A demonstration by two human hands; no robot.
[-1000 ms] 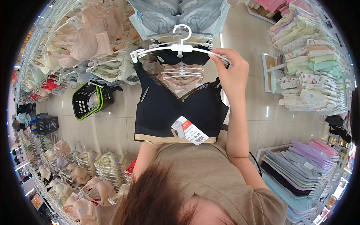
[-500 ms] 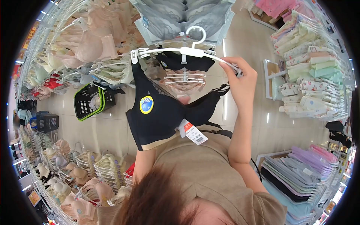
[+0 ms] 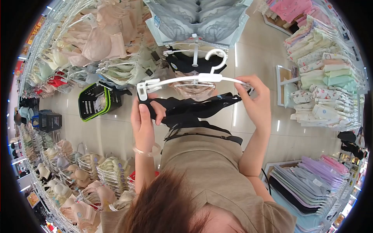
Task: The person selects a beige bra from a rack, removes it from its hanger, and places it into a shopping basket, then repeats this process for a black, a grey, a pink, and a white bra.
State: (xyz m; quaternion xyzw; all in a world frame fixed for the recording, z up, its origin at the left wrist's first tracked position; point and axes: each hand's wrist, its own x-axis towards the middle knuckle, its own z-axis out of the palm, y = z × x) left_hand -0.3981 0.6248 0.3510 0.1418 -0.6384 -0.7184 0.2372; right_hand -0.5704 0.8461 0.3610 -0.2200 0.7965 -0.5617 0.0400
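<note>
A white clip hanger (image 3: 182, 79) with a curved hook is held level in front of my waist. Below it hangs a black bra (image 3: 194, 108), folded and seen mostly edge-on, its label and price tag out of sight. My left hand (image 3: 144, 116) closes on the bra's strap end just under the hanger's left clip; a pale bangle circles that wrist. My right hand (image 3: 254, 95) pinches the hanger's right end, fingers partly covering the clip and the other strap.
Grey lace bras (image 3: 198, 23) hang on a rack straight ahead, with more black bras (image 3: 182, 60) beneath. A black-and-green shopping basket (image 3: 87, 103) stands on the floor at left. Racks of beige bras (image 3: 97, 42) line the left; folded clothes (image 3: 299, 182) and hanging garments (image 3: 322, 93) are at right.
The hanger and bra have moved lower and tilted, so the bra's front no longer faces up. My left hand has come into view at the left strap. My right hand keeps its hold.
</note>
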